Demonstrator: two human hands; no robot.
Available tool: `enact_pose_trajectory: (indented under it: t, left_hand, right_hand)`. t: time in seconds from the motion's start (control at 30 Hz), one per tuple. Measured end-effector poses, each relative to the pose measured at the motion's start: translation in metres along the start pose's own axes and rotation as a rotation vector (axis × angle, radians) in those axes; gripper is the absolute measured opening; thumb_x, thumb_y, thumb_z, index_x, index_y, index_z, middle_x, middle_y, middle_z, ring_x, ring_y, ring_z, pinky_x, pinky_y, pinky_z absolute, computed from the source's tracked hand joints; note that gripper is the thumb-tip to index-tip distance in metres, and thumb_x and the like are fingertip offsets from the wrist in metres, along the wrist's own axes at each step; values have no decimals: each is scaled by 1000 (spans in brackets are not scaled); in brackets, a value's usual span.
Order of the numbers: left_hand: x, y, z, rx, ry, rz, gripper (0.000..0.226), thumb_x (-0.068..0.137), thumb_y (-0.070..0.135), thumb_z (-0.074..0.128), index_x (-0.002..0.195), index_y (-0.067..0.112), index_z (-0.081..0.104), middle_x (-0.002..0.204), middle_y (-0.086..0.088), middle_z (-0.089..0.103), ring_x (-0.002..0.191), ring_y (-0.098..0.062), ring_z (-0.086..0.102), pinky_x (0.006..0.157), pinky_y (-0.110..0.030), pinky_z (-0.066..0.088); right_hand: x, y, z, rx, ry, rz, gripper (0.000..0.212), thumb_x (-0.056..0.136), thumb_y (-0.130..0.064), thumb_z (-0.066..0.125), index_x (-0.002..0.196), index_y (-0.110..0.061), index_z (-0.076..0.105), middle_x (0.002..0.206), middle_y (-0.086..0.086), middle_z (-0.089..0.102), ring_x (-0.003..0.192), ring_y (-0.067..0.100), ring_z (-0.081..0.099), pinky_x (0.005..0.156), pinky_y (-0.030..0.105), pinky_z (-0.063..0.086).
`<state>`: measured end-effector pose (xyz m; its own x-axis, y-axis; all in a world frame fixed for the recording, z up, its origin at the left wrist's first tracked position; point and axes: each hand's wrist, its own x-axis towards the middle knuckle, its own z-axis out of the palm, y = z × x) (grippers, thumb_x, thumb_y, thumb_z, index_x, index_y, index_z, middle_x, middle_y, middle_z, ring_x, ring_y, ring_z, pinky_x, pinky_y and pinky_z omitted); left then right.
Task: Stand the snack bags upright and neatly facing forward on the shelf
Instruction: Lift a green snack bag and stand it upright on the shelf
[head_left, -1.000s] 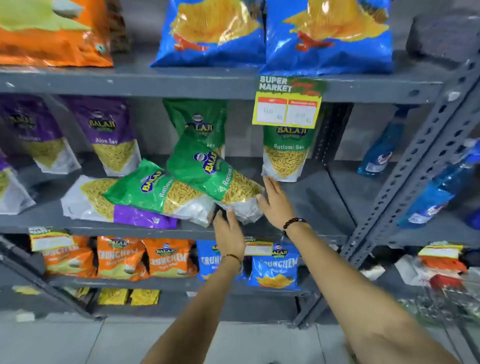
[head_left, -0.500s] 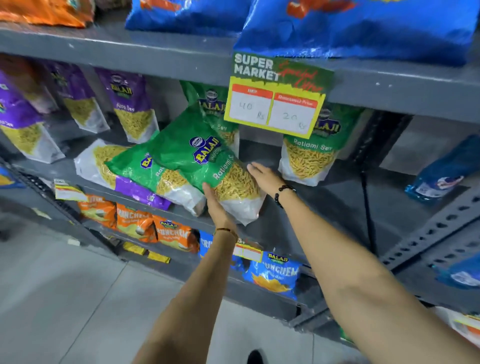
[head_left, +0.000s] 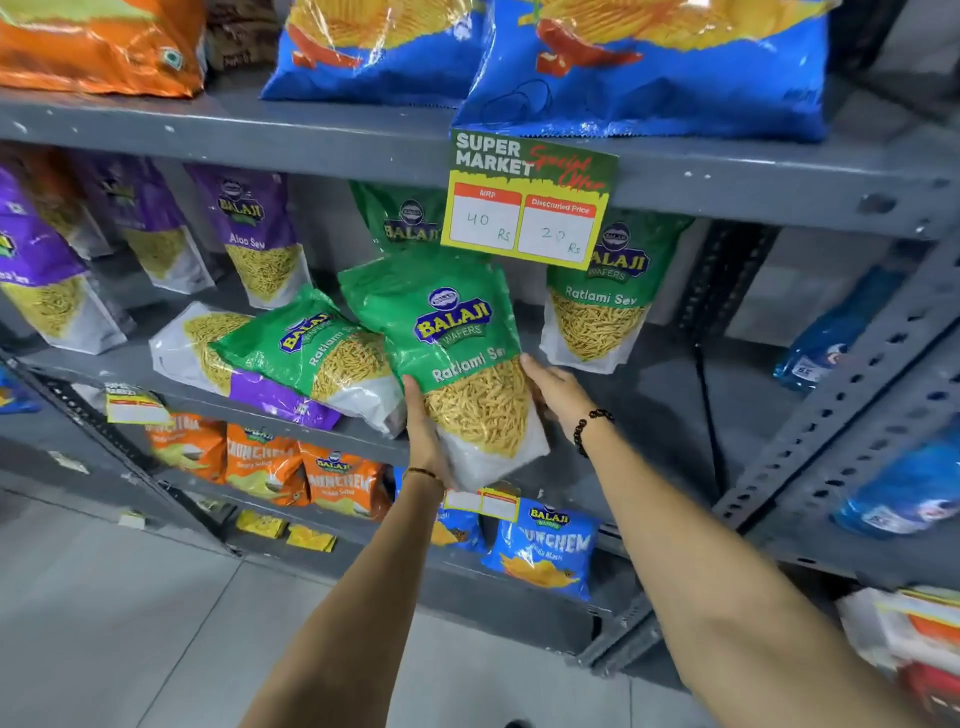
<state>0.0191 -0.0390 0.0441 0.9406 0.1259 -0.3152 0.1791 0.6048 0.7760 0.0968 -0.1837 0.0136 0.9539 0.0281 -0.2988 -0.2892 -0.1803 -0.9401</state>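
A green Ratlami Sev bag (head_left: 447, 343) is lifted nearly upright above the grey middle shelf (head_left: 670, 410), its front toward me. My left hand (head_left: 423, 431) grips its lower left edge and my right hand (head_left: 556, 389) presses its lower right edge. A second green bag (head_left: 306, 353) lies tilted on its side to the left, on top of a fallen purple-and-white bag (head_left: 208, 348). Two green bags stand upright behind: one (head_left: 597, 306) at the right and one (head_left: 400, 218) at the back, partly hidden.
Purple Aloo Sev bags (head_left: 254, 234) stand at the left of the same shelf. A yellow-green price tag (head_left: 530, 202) hangs from the upper shelf edge, which carries blue chip bags (head_left: 644, 67). Orange and blue Crunchem bags (head_left: 545, 545) fill the lower shelf. Blue bottles (head_left: 831, 338) sit right of the perforated post.
Both hands have closed onto the front green bag and raised it from lying tilted to nearly upright. The camera has moved closer to the shelf.
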Motion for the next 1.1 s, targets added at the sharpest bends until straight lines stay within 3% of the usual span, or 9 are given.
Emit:
enact_pose_trajectory:
  t: [0.1,0.23,0.33,0.43,0.5,0.6,0.73,0.9,1.1]
  left_hand:
    - [-1,-9,-19,44,-88,-31,49,94,53,24,102,22,61,126,-14,60,81,-16,70,77,-35,50]
    - [-18,-15,-40,146,-210,-141,62,87,66,29,119,23,60,131,-14,58,110,-29,62,99,-49,45]
    - [-39,-12,-52,176,-319,-201,61,88,65,26,117,25,62,120,-9,66,109,-29,62,100,-50,44]
    - [-64,-8,-63,157,-441,-244,60,89,63,25,115,25,63,111,-4,71,100,-23,68,92,-43,49]
    - [-77,-5,-70,159,-504,-259,62,88,64,27,119,24,61,118,-4,69,105,-24,66,95,-44,48]
    - [-94,4,-77,164,-596,-259,65,85,68,31,128,26,55,130,-8,61,118,-28,59,104,-50,42]
    - [-112,21,-74,180,-661,-182,53,89,62,28,117,31,61,115,0,71,108,-21,66,91,-42,52]
    - [-118,34,-66,203,-686,-148,58,88,63,29,126,28,56,123,-5,66,113,-25,63,96,-46,49]
    - [-97,24,-56,225,-674,-150,55,86,66,29,116,32,61,117,-3,69,110,-24,65,97,-45,49]
  right_hand:
    - [-34,12,-3,200,51,9,28,82,-49,57,87,-23,66,106,6,69,98,21,63,86,35,49]
    - [-81,32,2,483,110,-20,28,89,-31,55,104,-8,62,106,11,66,96,24,62,93,41,48]
    - [-114,42,8,615,154,-50,44,86,-31,58,119,-2,53,114,16,62,105,28,58,99,47,45]
    - [-149,45,13,708,135,-124,28,78,-33,66,95,-12,60,87,2,71,84,18,67,77,33,55]
    - [-171,45,12,743,94,-168,40,59,-37,79,87,-16,60,82,-1,73,78,14,70,75,32,58]
    - [-198,44,8,787,94,-204,74,38,-38,90,103,-16,62,97,0,73,91,18,68,94,41,49]
    - [-216,40,0,842,144,-239,108,28,-38,94,126,-13,55,111,6,67,104,25,62,102,49,43]
    - [-233,15,0,738,-33,-416,55,33,-42,91,83,-22,77,87,-2,77,83,13,72,76,34,59]
    - [-219,15,-8,716,-76,-422,54,46,-40,88,95,-24,72,97,-2,76,90,15,71,78,35,58]
